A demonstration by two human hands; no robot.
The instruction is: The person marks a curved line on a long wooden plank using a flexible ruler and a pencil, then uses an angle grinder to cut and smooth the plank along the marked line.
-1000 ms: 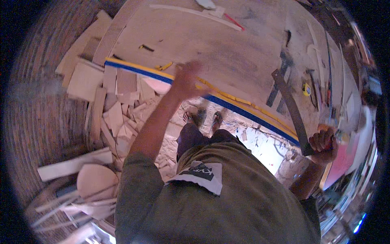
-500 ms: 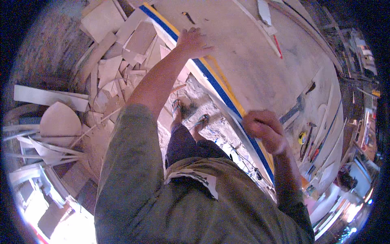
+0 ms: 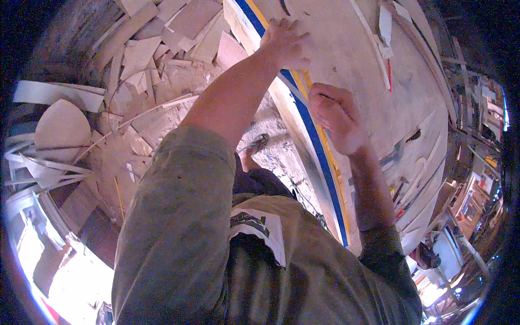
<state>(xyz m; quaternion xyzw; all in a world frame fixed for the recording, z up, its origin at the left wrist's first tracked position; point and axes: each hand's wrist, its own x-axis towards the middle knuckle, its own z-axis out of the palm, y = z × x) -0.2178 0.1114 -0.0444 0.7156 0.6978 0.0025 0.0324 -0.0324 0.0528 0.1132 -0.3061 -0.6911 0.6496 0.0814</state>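
The left hand (image 3: 284, 44) is lying open, seemingly empty, across the blue-and-yellow edging (image 3: 325, 168) on the tabletop's (image 3: 379, 116) left side; the nearer right hand (image 3: 335, 114) is curling, contents hidden. Keeping both aligned seems wise.

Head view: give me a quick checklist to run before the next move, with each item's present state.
1. Left hand open, fingers spread at the panel's edge: ok.
2. Right hand empty: cannot tell; its fingers are curled and the palm is hidden.
3. Blue band fully in sight along the edge: not ok; the left forearm and hand cover part of it.
4. Red object on the wooden panel clear of both hands: ok.
5. Both feet in sight: not ok; only one shows clearly.
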